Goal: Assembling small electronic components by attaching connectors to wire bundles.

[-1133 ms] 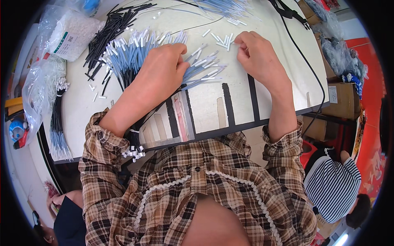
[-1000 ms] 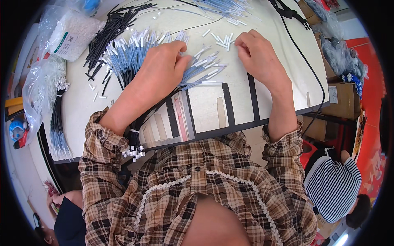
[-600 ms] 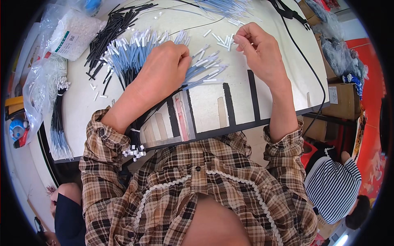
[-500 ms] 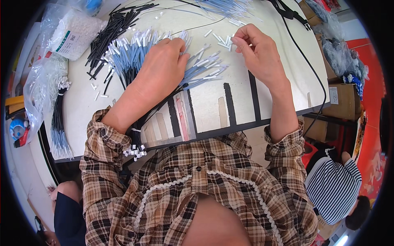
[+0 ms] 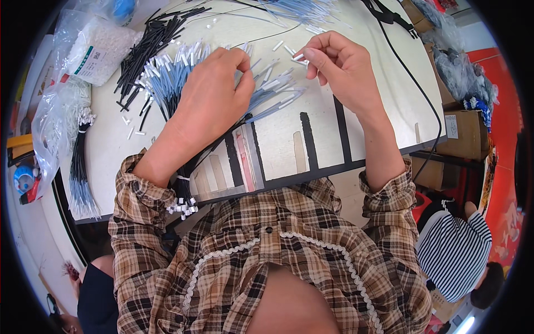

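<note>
A fanned bundle of blue-grey and black wires (image 5: 163,83), many ends capped with small white tubes, lies on the table. My left hand (image 5: 219,83) is over it, fingers curled down among the wires; its fingertips are hidden. More wires (image 5: 278,92) spread out to the right from beneath this hand. Between thumb and index finger my right hand (image 5: 345,69) pinches a short white tube (image 5: 298,57), pointing left. Loose white tubes (image 5: 277,45) lie behind it. The bundle's tied end, with white connectors (image 5: 182,209), hangs over the table's front edge.
Black tubes (image 5: 147,47) are heaped at the back left beside a bag of white pieces (image 5: 100,50). Another tied wire bundle (image 5: 82,161) lies at the left edge. More wires (image 5: 300,10) lie at the back. A black cable (image 5: 409,72) crosses the right side; people sit nearby.
My right hand has moved slightly left from the loose white tubes, with one tube now showing in its pinch. The left hand stays over the wires, nearly still.
</note>
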The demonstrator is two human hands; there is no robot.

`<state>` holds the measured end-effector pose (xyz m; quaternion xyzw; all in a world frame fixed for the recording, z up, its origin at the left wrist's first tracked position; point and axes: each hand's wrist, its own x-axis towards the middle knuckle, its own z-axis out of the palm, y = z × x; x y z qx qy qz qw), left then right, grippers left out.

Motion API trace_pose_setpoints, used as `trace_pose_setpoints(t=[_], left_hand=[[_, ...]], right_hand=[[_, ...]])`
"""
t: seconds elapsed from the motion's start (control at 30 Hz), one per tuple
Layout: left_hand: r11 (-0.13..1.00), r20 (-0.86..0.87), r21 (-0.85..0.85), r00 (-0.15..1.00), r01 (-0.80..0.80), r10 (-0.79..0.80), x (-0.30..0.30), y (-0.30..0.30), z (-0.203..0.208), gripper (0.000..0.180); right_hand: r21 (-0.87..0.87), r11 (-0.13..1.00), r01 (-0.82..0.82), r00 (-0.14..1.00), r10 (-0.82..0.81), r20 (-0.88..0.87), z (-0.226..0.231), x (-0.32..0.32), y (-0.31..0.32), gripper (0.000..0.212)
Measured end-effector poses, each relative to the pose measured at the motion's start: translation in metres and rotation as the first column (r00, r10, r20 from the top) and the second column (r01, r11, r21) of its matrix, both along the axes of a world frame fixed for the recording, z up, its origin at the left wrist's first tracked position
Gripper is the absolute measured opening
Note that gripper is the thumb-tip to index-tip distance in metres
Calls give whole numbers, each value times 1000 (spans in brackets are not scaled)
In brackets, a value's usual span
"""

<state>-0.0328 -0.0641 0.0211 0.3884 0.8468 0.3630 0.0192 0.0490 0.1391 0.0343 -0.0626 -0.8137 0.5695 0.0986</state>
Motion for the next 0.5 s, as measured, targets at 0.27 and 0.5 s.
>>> trace_pose_setpoints(t=[0.27, 0.5], left_hand=[[979, 438, 182, 883, 93, -165, -4, 1, -8, 12], [974, 469, 190, 860, 122, -199, 0, 1, -5, 23]], right_hand=[[-183, 983, 21, 999, -25, -24, -7, -5, -5, 11], [-198, 980, 17, 999, -25, -39, -10, -9, -3, 11]])
